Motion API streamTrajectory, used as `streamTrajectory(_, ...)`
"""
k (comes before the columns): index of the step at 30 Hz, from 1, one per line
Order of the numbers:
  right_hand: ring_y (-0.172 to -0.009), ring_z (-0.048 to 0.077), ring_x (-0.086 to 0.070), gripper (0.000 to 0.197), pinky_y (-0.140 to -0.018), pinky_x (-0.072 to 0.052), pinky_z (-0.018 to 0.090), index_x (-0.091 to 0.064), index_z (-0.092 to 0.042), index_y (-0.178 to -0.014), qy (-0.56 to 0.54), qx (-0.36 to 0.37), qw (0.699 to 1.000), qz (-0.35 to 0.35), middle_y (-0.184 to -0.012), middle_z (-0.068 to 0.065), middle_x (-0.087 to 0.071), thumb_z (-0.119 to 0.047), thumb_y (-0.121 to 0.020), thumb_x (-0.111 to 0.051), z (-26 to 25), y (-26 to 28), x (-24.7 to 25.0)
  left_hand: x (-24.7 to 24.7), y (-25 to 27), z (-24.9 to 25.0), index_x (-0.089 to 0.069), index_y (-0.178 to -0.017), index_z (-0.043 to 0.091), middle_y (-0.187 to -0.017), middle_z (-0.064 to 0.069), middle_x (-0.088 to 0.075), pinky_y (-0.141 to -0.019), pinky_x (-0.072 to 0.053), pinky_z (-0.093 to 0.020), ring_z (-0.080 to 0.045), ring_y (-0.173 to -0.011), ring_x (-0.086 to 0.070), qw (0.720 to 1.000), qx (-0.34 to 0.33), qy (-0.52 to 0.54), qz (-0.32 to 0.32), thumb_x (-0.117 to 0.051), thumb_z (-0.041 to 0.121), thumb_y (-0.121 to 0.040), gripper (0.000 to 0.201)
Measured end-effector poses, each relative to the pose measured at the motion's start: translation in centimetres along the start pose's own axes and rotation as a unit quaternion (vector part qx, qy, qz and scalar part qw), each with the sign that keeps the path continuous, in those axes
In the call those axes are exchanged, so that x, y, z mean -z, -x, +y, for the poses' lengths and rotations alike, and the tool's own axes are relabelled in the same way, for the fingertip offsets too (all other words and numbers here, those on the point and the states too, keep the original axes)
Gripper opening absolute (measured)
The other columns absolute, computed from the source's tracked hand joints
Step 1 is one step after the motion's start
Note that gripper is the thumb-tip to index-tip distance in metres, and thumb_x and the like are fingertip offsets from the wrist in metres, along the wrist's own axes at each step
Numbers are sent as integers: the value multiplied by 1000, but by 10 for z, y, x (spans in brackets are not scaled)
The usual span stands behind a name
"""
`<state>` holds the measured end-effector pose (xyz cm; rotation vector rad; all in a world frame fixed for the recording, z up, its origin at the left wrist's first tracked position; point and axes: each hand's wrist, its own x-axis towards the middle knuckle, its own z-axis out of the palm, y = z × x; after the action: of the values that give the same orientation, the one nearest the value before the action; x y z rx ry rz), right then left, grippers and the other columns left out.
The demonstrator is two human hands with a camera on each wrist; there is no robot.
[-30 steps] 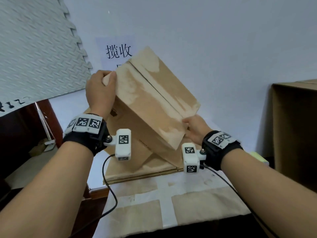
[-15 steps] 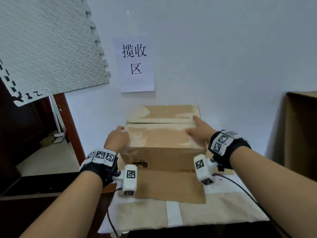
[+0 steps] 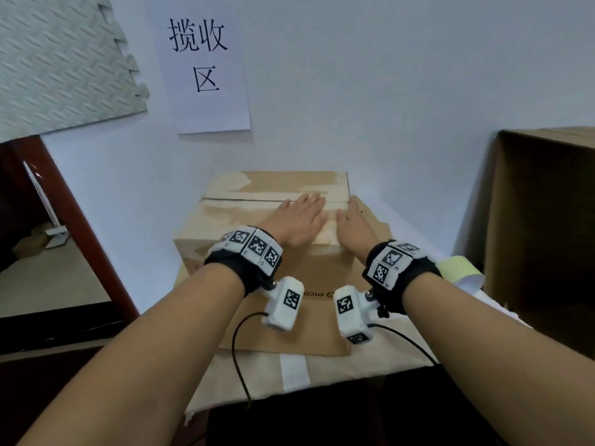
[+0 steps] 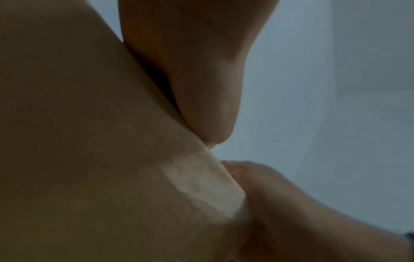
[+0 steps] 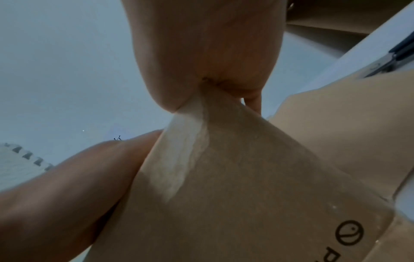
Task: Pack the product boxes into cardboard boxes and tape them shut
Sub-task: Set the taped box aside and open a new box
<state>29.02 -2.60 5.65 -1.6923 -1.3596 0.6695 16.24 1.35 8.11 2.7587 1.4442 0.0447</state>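
A brown cardboard box (image 3: 251, 220) stands upright on the table against the wall, its top flaps closed with a seam across the top and torn pale patches on its surface. My left hand (image 3: 299, 220) lies flat on the near top flap, fingers straight toward the seam. Beside it, my right hand (image 3: 354, 223) presses the box's right top edge, fingers extended over the corner. In the wrist views the box's front face (image 5: 246, 195) fills the frame under each palm (image 4: 201, 70). No product boxes or tape roll are in view.
Flattened cardboard (image 3: 289, 336) lies under the box on a cloth-covered table (image 3: 322, 375). A tall open carton (image 3: 547, 226) stands at the right, with yellowish paper (image 3: 457, 268) beside it. A paper sign (image 3: 206, 66) and a foam mat (image 3: 58, 59) hang on the wall.
The box went from tilted in the air to standing flat on the table. Both hands moved from its sides onto the top, close together near the right end.
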Motion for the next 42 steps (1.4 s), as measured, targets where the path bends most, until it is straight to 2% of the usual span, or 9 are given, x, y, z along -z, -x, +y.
streamTrajectory(13, -114, 29, -50, 41, -86, -39, 27, -25, 1, -142, 29, -2, 1000, 13, -134, 23, -46, -7, -102, -25, -9, 3, -3, 6, 31, -60, -6, -152, 19, -160, 5, 1, -118, -2, -32, -9, -146, 0, 997, 72, 30, -9, -11, 33, -104, 50)
streamTrajectory(18, -110, 9, -53, 40, -115, -25, 34, -55, -9, -126, 396, 73, 915, 8, -122, 2, -58, -1, -98, -27, -8, 15, -3, 9, 56, -107, -4, -152, 17, -160, 2, 2, -119, -3, -34, -11, -146, 0, 991, 134, 27, 1, -11, 31, -104, 51)
streamTrajectory(20, -81, -10, -51, 52, -100, -35, 13, -65, -26, -114, 412, 86, 906, 48, -106, -15, -64, -4, -99, -20, -10, 18, 6, 9, 61, -120, -4, -152, 16, -160, 1, 2, -120, -3, -36, -13, -147, 0, 988, 151, 26, 12, -11, 32, -104, 51)
streamTrajectory(23, -118, 17, -49, 37, -117, -20, 40, -55, -6, -124, 401, 77, 913, 1, -123, 4, -55, -2, -97, -31, 7, 10, -8, 10, 68, -137, -4, -152, 14, -160, 0, 3, -120, -3, -37, -15, -147, 3, 981, 181, 64, 28, -11, 33, -104, 52)
streamTrajectory(27, -98, 0, -53, 45, -109, -32, 21, -64, -22, -113, 454, 35, 890, 24, -105, -11, -63, -5, -98, -25, -17, 14, 3, 13, 74, -144, -4, -152, 13, -159, 1, 5, -119, -1, -29, -11, -146, 2, 970, 202, 127, 40, -16, 29, -105, 52)
streamTrajectory(29, -118, 18, -48, 36, -118, -18, 42, -51, -3, -128, 401, 34, 916, -4, -121, 6, -57, -3, -100, -29, 2, 11, -12, 13, 73, -142, -6, -152, 12, -160, 0, 4, -117, -1, -28, -11, -146, 1, 965, 209, 146, 54, -19, 28, -105, 52)
streamTrajectory(32, -80, -10, -48, 65, -104, -30, 12, -50, -20, -133, 149, -32, 988, 11, -112, -9, -64, -29, -99, 5, -20, 3, -5, 14, 73, -141, -13, -152, 13, -160, 1, -4, -116, -6, -27, -14, -146, -8, 955, 223, 180, 82, -23, 28, -105, 50)
streamTrajectory(36, -116, 22, -51, 38, -113, -26, 39, -43, -6, -136, 116, -51, 992, 14, -128, 12, -53, -7, -100, -32, -8, 5, -9, 15, 78, -139, -18, -152, 19, -158, 1, -16, -116, -16, -31, -22, -143, -22, 933, 230, 253, 107, -26, 32, -104, 50)
streamTrajectory(42, -125, 30, -46, 51, -94, -38, 31, -11, -8, -151, -4, -46, 999, 0, -144, 17, -41, -22, -103, -25, -6, 4, -2, 12, 79, -146, -29, -148, 22, -136, -6, -49, -86, -48, -32, -24, -107, -56, 865, 271, 398, 137, -37, 38, -101, 50)
